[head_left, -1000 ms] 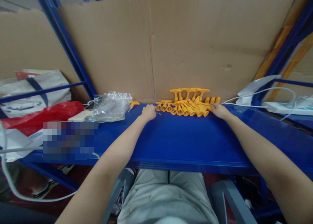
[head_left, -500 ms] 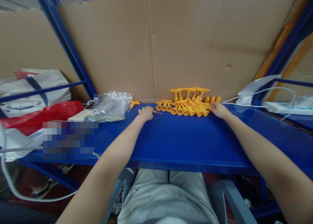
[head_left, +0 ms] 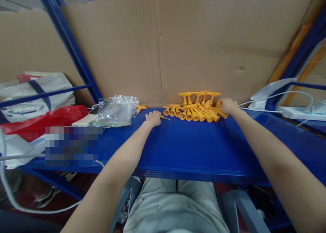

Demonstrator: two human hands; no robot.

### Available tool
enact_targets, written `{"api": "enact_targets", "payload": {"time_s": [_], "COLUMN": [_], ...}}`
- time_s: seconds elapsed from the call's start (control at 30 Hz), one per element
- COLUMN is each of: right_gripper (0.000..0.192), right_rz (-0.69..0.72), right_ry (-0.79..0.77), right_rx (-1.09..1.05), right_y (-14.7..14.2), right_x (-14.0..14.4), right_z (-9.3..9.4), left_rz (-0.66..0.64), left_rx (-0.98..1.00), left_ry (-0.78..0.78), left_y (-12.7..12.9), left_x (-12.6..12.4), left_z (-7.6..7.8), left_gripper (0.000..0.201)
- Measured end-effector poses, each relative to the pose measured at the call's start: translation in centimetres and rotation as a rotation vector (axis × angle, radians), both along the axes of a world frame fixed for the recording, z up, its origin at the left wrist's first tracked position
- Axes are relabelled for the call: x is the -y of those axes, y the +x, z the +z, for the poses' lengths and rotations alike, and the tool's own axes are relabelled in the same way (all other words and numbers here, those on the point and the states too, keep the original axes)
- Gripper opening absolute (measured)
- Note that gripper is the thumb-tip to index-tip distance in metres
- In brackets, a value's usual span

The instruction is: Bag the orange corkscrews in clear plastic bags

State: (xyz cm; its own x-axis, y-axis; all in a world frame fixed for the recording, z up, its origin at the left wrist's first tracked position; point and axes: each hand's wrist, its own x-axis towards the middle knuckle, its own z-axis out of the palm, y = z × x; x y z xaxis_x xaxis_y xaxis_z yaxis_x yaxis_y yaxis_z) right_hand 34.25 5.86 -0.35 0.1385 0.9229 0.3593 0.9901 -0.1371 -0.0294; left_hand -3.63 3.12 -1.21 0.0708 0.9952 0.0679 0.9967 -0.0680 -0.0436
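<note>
My left hand point(head_left: 153, 119) rests low over the blue tabletop, its fingers closed round a yellow corkscrew point(head_left: 165, 118) whose metal spiral sticks out to the right. Another yellow corkscrew point(head_left: 140, 108) lies behind and left of that hand, spiral bare. To the right, a row of yellow corkscrews in hollow sleeves point(head_left: 195, 116) lies with round open ends facing me. More T-handled corkscrews point(head_left: 198, 95) stand behind them against the cardboard. At the row's right end my right hand point(head_left: 229, 106) has its fingers curled at an upright yellow sleeve point(head_left: 218, 104); its palm hides the other sleeves there.
Clear plastic bags point(head_left: 115, 111) lie on the blue table point(head_left: 187, 148) at left, near a red plastic bag point(head_left: 62, 117) and a cloth bag point(head_left: 57, 90). A cardboard sheet point(head_left: 122, 53) walls off the back. White cables and a power strip point(head_left: 300, 111) are at right.
My right hand has moved slightly right and back, from a sleeve lying at the row's end to the upright sleeves behind. My left hand stays on its corkscrew. The view has shifted slightly.
</note>
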Motion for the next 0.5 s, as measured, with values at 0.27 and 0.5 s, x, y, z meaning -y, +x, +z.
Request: {"api": "enact_targets", "payload": {"time_s": [0.27,0.5], "right_gripper": [0.048,0.049], "right_rz": [-0.110,-0.130], "right_ry": [-0.121,-0.084], "right_rx": [-0.023,-0.151], "right_y": [-0.6,-0.3], "right_x": [-1.8,-2.6], "right_z": [0.1,-0.2], "left_rz": [-0.001,-0.002], "left_rx": [-0.008,-0.027], "left_ry": [-0.012,-0.017], "left_y": [0.1,0.1], "left_x": [0.3,0.4], "left_z": [0.1,0.2], "left_gripper": [0.052,0.051]}}
